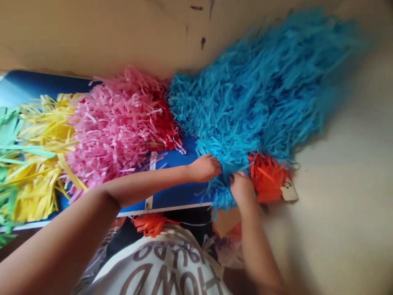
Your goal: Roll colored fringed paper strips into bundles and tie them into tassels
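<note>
A big heap of blue shredded paper strips (245, 98) covers the right part of the blue table (176, 184). At its front edge my left hand (206, 168) is closed, knuckles up, with its fingertips in the blue strips. Close by on the right, my right hand (242, 186) pinches the same blue strips, and a short stretch of blue shows between the two hands. More blue strips hang over the table's front edge below them. A bundle of orange paper strips (267, 176) lies just right of my right hand.
Pink strips (113, 123), red strips (167, 123), yellow strips (37, 164) and green strips (9, 131) lie along the left. A phone-like pale object (289, 191) sits at the right edge. Other orange strips (150, 224) rest at my lap. A wall (123, 32) stands behind.
</note>
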`<state>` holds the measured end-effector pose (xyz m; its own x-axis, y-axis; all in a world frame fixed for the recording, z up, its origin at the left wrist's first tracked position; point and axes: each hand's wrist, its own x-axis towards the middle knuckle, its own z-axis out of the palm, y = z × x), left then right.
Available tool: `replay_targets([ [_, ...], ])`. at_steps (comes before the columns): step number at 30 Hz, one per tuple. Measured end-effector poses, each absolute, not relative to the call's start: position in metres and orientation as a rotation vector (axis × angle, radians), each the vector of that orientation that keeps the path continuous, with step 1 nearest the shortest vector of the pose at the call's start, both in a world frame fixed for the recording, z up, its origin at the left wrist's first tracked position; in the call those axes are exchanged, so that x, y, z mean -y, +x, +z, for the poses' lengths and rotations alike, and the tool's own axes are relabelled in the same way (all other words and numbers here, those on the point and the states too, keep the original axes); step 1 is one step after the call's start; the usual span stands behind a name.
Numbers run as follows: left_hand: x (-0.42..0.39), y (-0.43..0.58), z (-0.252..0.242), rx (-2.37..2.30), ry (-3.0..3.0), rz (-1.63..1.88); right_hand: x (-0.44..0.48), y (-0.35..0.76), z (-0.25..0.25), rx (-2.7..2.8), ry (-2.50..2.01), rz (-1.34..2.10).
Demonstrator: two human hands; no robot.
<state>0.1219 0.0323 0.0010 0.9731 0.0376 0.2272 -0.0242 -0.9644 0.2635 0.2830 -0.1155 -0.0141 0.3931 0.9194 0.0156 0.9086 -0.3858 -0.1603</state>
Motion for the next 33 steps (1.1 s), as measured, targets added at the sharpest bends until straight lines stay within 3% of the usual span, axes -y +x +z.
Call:
replay_targets([
  [3,-0.023,0.117,0.002,-0.063,2.808,0.312,0.103,0.284,-0.008,1.714,-2.611,0.184],
  [15,0.0,0.117,0.004,-0.466,2.536,0.24,0.108,0.34,-0.015,1.44,-2.293,0.621],
  [23,0.029,0.174,-0.001,-0.837,2.486,0.305,0.115,0.342,-0.017,1.292,-2.168,0.708],
  [33,0.02,0.169,0.003,-0.988,2.376,0.267,0.123,0.348,-0.028,1.006,-2.01,0.83],
])
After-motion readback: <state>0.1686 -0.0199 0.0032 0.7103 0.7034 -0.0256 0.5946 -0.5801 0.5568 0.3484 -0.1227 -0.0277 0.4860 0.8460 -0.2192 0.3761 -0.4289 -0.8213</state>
